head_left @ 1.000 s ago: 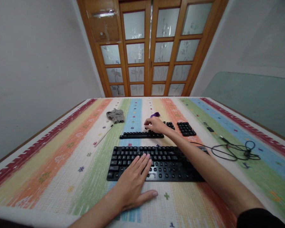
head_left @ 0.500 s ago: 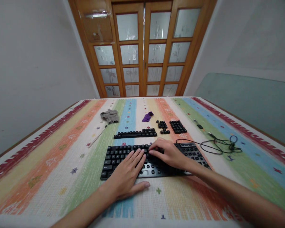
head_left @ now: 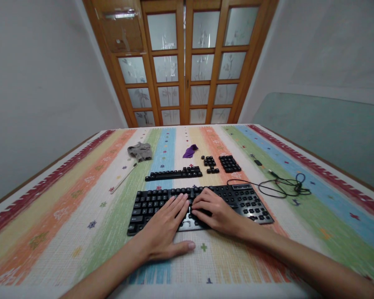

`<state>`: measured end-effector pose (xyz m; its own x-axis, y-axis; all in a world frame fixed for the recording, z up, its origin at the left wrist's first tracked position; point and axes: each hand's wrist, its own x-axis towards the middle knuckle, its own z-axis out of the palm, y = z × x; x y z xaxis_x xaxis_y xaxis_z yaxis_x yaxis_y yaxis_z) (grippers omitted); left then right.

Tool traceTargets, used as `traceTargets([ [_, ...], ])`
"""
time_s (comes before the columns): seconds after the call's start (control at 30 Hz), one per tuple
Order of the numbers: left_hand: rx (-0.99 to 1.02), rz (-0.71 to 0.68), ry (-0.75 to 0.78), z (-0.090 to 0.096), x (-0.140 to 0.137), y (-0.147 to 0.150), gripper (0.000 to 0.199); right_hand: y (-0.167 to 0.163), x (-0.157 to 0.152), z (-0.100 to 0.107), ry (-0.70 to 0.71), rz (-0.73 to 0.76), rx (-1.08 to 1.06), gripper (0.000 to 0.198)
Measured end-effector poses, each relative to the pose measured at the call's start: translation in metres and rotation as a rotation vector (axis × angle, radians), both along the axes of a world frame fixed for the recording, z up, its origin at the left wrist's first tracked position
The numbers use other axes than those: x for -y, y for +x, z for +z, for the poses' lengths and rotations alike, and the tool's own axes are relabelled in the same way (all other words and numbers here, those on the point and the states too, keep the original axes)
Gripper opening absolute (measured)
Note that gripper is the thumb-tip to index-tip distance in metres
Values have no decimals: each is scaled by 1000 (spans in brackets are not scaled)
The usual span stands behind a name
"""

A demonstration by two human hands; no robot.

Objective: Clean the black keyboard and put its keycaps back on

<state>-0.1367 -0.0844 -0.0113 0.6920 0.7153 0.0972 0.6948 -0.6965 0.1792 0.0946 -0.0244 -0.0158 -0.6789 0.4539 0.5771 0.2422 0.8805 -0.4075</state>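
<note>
A black keyboard (head_left: pixel 143 211) lies on the striped tablecloth, with keycaps on its left side and bare key stems on much of the right. My left hand (head_left: pixel 166 226) rests flat across its middle, fingers stretched out and thumb on the cloth below the front edge. Just to the right, my right hand (head_left: pixel 215 209) is over the keyboard's centre with fingers curled and thumb drawn in; what is between the fingertips is hidden. Behind the keyboard lie a row of loose keycaps (head_left: pixel 173 174), a small cluster of keycaps (head_left: pixel 209 161) and a block of keycaps (head_left: pixel 230 164).
A grey cloth (head_left: pixel 140 152) and a purple cloth (head_left: pixel 190 151) lie farther back. At left is a thin brush (head_left: pixel 124 179). The coiled black cable (head_left: pixel 280 188) spreads to the right, near a small black plug cap (head_left: pixel 257 162). Wooden doors (head_left: pixel 182 62) stand beyond the table.
My right hand has shifted down and left from the upper rows, its fingers more curled. My left hand stays on the keyboard. The whole view has shifted slightly.
</note>
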Motion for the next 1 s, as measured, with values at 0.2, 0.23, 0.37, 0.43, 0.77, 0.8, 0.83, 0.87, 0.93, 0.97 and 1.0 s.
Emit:
traceTargets([
  [0.2,4,10,-22,-1,-1,-1,90,0,-1,0,21,-14,18,11],
  [0.23,2,13,-20,-1,-1,-1,89,-1,-2,-1,27,-14,20,10],
  [0.37,3,18,7,-1,-3,-2,82,-2,-1,1,60,-14,36,12],
  [0.43,6,19,34,-2,-3,-3,77,-3,2,2,86,-21,61,14],
  [0.77,-16,-25,237,-4,-3,9,60,-8,-1,9,-57,-98,93,10],
  [0.8,-12,-25,253,-4,-3,10,59,-8,-4,11,-99,-92,101,9],
  [0.83,-6,-24,268,-4,-3,11,58,-8,-6,13,-134,-83,114,9],
  [0.87,0,-23,282,-5,-3,12,58,-7,-9,16,-160,-73,128,9],
  [0.93,6,-15,307,-6,-2,13,61,-5,-14,19,-180,-62,145,7],
  [0.97,4,-9,316,-6,-2,14,62,-4,-15,19,-181,-62,145,5],
  [1.0,-2,-5,323,-7,-2,15,63,-2,-17,20,-181,-70,142,3],
])
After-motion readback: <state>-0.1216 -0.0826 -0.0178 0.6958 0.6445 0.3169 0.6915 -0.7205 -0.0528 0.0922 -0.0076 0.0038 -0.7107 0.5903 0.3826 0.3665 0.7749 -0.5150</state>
